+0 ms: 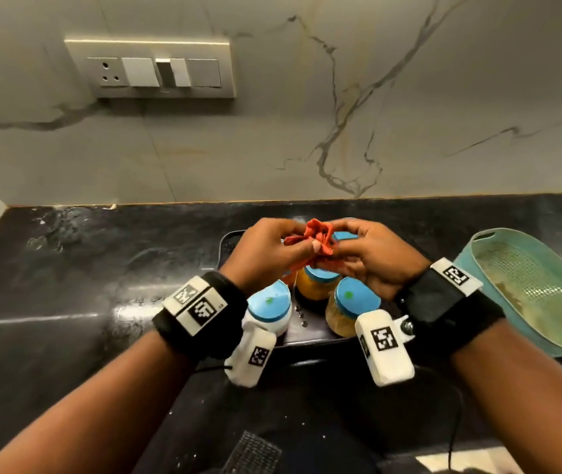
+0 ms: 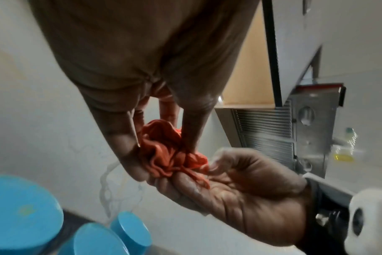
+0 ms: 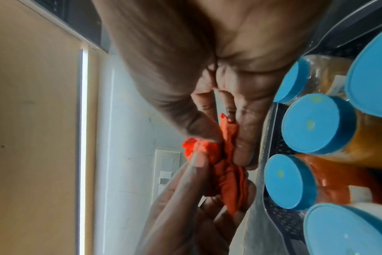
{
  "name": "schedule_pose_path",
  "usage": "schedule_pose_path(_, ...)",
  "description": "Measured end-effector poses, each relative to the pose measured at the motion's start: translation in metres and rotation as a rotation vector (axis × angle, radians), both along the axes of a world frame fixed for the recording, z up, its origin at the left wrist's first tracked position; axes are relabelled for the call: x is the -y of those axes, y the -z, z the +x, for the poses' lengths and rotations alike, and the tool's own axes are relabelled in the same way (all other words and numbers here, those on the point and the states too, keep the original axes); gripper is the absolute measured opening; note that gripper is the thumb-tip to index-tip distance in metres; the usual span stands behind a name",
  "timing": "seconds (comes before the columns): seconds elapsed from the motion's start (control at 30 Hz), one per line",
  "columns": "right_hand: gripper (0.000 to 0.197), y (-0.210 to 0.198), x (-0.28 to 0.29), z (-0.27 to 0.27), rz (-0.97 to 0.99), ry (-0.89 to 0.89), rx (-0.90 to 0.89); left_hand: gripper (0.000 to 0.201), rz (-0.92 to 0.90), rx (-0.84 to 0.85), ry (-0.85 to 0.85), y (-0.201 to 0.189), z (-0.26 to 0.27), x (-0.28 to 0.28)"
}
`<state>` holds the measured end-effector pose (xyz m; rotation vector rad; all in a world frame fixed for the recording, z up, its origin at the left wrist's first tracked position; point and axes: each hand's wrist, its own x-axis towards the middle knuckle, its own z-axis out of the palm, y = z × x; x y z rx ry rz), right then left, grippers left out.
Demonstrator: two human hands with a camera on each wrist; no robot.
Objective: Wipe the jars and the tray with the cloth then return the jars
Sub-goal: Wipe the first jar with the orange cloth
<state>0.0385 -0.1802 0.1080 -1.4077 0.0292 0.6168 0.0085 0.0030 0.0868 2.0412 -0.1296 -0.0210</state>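
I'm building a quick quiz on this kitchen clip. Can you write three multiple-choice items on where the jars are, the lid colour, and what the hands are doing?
1. Where do the jars stand?
A. in the green basket
B. on the dark tray
C. on the bare counter, left of the tray

2. What colour are the jar lids?
A. blue
B. red
C. white

3. What state is the orange cloth in?
A. spread flat on the counter
B. draped over a jar
C. bunched up, held by both hands

Answers:
1 B: the jars sit together on the tray, while the basket lies to their right.
2 A: each visible lid is blue.
3 C: the left hand and right hand both pinch the crumpled cloth above the jars.
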Motion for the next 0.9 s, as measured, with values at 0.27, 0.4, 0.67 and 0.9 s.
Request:
schedule_pose_path(0.27,0.051,0.008,-0.013,-0.002,-0.16,-0.076,0.306,0.039,0.081,-0.011,-0.134,-0.016,0.013,-0.004)
schedule_pose_path(0.4,0.041,0.023,-0.015,-0.001,-0.14,0.028,0.27,0.056,-0.443,-0.233,-0.054,-0.006,-0.001,-0.009)
schedule_pose_path(0.67,0.053,0.043,-0.014,-0.01,0.051,0.0,0.019,0.039,-0.096,-0.133,-0.302,0.069,-0.034,-0.065)
schedule_pose_path(0.9,0.044,0.058,-0.035,-0.009,-0.541,-0.192,0.688,0.114,0.521,-0.174,-0.048,0.104,-0.052,-0.077)
